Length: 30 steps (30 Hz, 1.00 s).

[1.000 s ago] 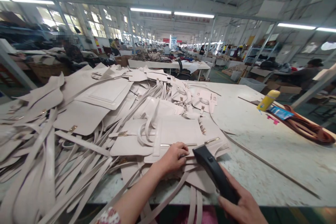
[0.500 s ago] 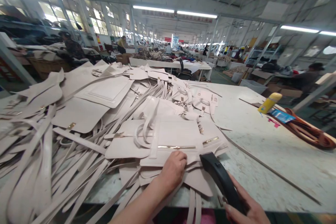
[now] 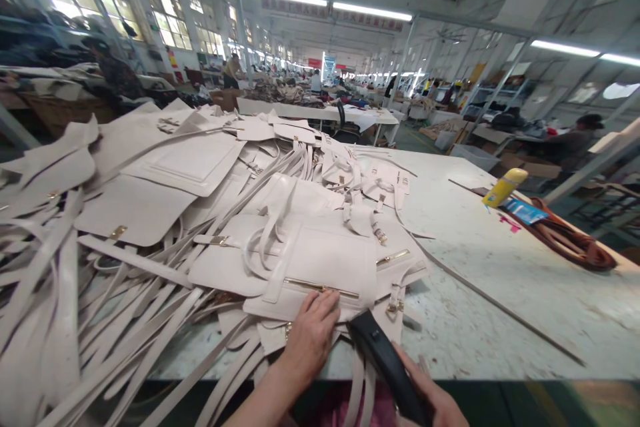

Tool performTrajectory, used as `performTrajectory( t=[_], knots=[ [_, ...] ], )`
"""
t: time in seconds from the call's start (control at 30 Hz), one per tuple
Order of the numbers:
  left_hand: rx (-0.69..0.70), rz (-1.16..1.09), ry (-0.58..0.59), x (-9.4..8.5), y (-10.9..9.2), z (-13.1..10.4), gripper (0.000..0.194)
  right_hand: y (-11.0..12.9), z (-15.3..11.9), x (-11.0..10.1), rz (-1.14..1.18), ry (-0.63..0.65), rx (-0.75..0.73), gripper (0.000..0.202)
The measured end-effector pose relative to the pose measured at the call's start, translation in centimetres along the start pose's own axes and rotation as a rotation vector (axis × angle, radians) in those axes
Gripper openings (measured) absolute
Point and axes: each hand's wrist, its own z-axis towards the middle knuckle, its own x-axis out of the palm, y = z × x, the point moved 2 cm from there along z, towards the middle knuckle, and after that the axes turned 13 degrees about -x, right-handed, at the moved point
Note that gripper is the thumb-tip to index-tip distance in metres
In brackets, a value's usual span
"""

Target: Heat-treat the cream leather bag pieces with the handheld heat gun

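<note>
My left hand point(image 3: 315, 325) lies on a beige bag panel point(image 3: 323, 253), its fingers stretched out just below the gold zipper point(image 3: 320, 287). The fingertips touch the panel close to its lower edge. At the bottom of the view, my right hand point(image 3: 433, 390) is wrapped round a black curved hand-held tool point(image 3: 385, 353) whose exact kind I cannot make out. The tool's blunt front end is at the panel's lower right edge, close to my left hand. To the right, a strap with a gold buckle point(image 3: 395, 305) rests on the pile.
Beige bag pieces and straps point(image 3: 135, 207) heap up on the table point(image 3: 480, 260) to the left. A yellow bottle point(image 3: 506, 187) and coiled brown straps point(image 3: 575, 240) lie at the right. One long thin strip point(image 3: 505, 310) crosses the tabletop. People work at tables farther back.
My left hand has gone from a closed grip at the panel's edge to lying with fingers extended on it. The black tool has moved left and down, and the zippered panel has turned slightly.
</note>
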Motion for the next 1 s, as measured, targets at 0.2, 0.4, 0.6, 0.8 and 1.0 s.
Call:
performTrajectory(
  t=[0.2, 0.4, 0.6, 0.8, 1.0],
  knots=[
    [-0.01, 0.003, -0.014, -0.6, -0.4, -1.8, 0.016, 2.6, 2.1, -3.2, 0.1, -0.101, 0.077, 0.075],
    [-0.047, -0.022, 0.082, -1.6, -0.4, -3.4, 0.007, 4.3, 6.0, -5.6, 0.114, -0.002, 0.08, 0.071],
    [-0.002, -0.073, 0.105, -0.1, 1.5, -3.1, 0.005, 5.1, 11.2, -7.6, 0.134, -0.003, 0.02, 0.066],
    [0.059, -0.059, 0.096, 1.0, 2.5, -3.7, 0.021, 5.3, 9.2, -8.5, 0.109, 0.04, 0.052, 0.07],
    [0.032, 0.033, 0.082, 0.5, 1.5, -3.5, 0.026, 4.3, 8.4, -5.7, 0.075, 0.105, 0.091, 0.079]
  ],
)
